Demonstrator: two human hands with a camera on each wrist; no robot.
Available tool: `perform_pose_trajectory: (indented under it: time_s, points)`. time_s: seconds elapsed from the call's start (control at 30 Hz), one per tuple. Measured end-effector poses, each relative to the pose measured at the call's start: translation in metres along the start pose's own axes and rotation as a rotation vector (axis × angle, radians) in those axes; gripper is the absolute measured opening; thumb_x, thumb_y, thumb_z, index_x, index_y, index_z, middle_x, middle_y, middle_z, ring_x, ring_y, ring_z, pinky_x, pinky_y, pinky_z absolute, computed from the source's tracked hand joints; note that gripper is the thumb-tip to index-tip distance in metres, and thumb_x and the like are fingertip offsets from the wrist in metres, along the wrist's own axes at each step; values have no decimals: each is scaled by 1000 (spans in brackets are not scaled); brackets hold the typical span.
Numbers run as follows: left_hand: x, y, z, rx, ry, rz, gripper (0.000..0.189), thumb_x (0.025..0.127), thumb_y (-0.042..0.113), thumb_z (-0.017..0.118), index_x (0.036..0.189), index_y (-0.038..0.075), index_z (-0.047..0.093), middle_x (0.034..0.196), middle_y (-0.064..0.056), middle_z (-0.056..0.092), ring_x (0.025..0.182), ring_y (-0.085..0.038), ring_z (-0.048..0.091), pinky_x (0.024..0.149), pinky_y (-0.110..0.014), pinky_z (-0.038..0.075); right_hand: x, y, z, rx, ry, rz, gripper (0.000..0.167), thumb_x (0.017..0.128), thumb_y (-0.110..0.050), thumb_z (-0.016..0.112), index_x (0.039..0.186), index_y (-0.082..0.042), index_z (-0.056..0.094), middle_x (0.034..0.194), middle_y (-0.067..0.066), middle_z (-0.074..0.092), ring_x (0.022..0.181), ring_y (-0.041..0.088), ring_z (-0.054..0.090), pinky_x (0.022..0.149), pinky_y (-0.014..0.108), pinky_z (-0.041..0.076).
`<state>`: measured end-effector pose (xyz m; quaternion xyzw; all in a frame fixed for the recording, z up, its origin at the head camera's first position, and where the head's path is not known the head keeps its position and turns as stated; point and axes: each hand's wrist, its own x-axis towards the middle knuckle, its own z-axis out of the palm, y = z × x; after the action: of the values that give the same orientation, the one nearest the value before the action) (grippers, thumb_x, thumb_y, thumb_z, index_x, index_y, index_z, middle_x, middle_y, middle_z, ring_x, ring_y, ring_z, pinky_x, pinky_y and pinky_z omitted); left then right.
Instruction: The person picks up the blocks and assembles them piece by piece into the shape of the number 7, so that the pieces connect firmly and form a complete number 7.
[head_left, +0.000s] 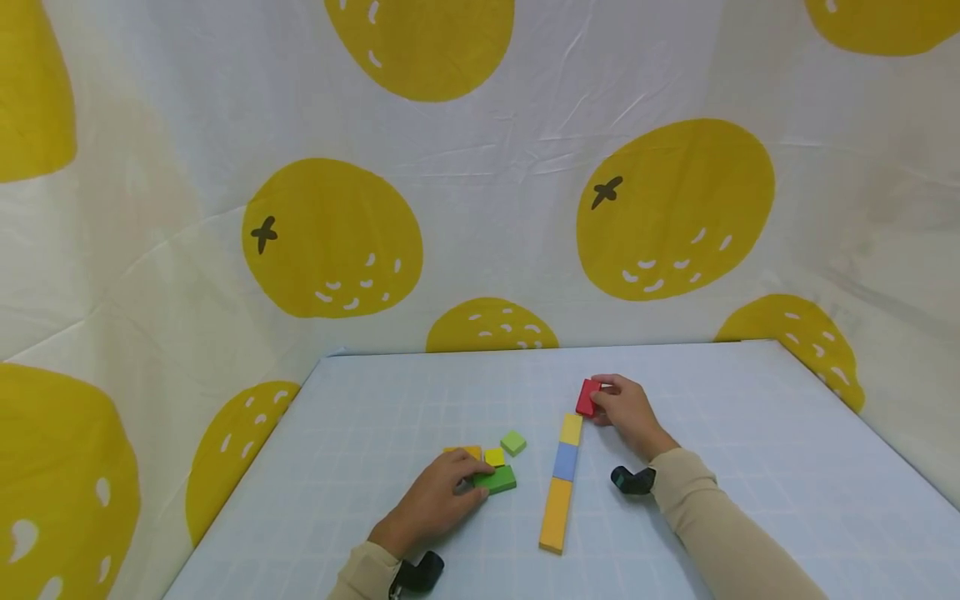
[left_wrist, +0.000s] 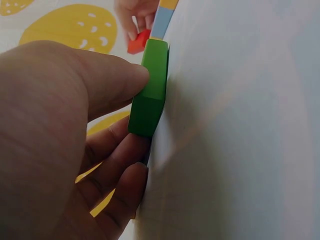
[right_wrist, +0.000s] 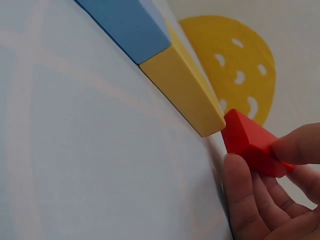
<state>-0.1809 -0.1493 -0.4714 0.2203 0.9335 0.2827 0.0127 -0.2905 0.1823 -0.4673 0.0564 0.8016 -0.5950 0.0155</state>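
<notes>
At the far end of a straight row of blocks, my right hand (head_left: 628, 417) pinches a red block (head_left: 587, 397) between thumb and fingers. That row runs away from me: a long orange block (head_left: 556, 517), a blue block (head_left: 566, 461), then a pale yellow block (head_left: 572, 429). In the right wrist view the red block (right_wrist: 245, 140) sits close to the yellow block's end; whether they touch I cannot tell. Left of the row, my left hand (head_left: 438, 496) holds a green block (head_left: 501, 479), its thumb against one side in the left wrist view.
Just beyond the left hand lie a small yellow block (head_left: 494, 457), a light green block (head_left: 513, 442) and a partly hidden orange block (head_left: 468, 451). A pale checked cloth covers the table (head_left: 360, 400). Behind it hangs a white curtain (head_left: 495, 217) printed with yellow fruit.
</notes>
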Motion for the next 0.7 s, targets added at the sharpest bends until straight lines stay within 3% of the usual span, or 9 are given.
perform_pose_trajectory:
  time_s: [0.7]
  points:
    - [0,-2,1,3,15,33,28,93,31,72,121,30,71,113,14,59,106,-8,54,93,-39,50,5,1,6,-35,-8,-30,43,101,-20,59,143,-11,53,129,19,55,105,31,61,77,31,59]
